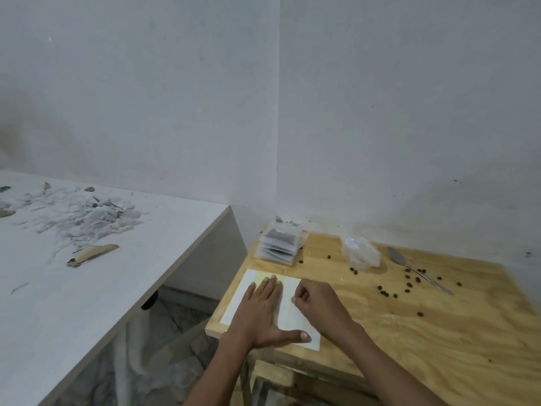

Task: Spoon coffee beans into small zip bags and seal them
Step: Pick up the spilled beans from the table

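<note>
We see a light wooden table (380, 332) with wavy grain, dark brown coffee beans (408, 285), a white-and-yellow sheet (288, 317), and a silver spoon (418, 271).

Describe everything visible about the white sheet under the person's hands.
The white sheet is a flat, paper-like rectangle with a pale yellowish patch near its far edge and faint lengthwise lines. It lies at the near left corner of the wooden table. The left hand presses flat on it, fingers straight; the right hand pinches at its surface with curled fingers.
</note>
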### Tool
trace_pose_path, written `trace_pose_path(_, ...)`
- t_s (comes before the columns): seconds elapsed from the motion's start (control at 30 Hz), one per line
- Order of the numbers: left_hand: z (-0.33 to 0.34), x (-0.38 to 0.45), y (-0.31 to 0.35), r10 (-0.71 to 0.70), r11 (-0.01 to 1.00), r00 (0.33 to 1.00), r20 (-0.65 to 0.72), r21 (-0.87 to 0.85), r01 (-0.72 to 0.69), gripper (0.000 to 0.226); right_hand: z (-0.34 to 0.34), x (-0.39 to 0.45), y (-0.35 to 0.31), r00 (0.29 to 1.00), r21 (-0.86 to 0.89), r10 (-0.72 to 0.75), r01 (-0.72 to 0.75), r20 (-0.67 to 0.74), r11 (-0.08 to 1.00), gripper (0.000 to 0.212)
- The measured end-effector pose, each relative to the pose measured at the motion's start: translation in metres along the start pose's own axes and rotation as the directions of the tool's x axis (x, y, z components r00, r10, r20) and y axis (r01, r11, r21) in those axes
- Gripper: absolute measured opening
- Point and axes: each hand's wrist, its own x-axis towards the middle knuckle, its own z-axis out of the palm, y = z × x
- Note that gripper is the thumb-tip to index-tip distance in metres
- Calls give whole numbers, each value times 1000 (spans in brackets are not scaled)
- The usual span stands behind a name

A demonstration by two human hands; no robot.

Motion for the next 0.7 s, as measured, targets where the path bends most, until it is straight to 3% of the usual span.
trace_pose_path(0.07,-1,2,1,-20,1000,1000,-2,-18,20,141,-6,1,2,987,236,140,-118,-77,964,12)
trace_pose_path(0.13,-3,4,8,-40,998,999,1,-42,40,140,-16,4,6,955,479,289,-222,-72,850,8)
trace_pose_path(0.2,-3,8,18,-24,999,1000,3,-46,24,137,-24,12,9,902,663,429,-344,38,665,9)
trace_pose_path(0.27,-3,16,28,4,998,1000,1,-55,-4,137,-31,23,13,827,795,531,-444,186,413,17)
trace_pose_path(0.33,-3,27,36,25,997,1000,8,-66,-25,139,-36,36,20,775,864,547,-474,317,172,26)
trace_pose_path(0.4,-2,36,40,35,998,999,15,-53,-34,140,-42,48,25,752,870,543,-486,372,78,26)
trace_pose_path(0.43,-1,39,42,35,999,999,15,-39,-34,141,-45,52,27,748,853,566,-502,345,144,23)
trace_pose_path(0.47,0,41,42,35,999,999,12,-26,-35,141,-46,58,29,760,811,591,-511,272,284,19)
trace_pose_path(0.5,2,42,42,36,999,999,8,-16,-36,141,-44,65,32,794,738,587,-491,159,464,17)
trace_pose_path(0.57,4,42,41,37,999,999,1,-5,-37,141,-35,78,33,892,510,445,-348,-80,787,12)
trace_pose_path(0.63,6,44,40,38,999,999,-3,0,-38,141,-25,91,31,949,278,271,-220,-161,935,8)
trace_pose_path(0.7,6,45,40,40,999,999,0,1,-40,139,-18,100,26,972,131,181,-162,-151,978,14)
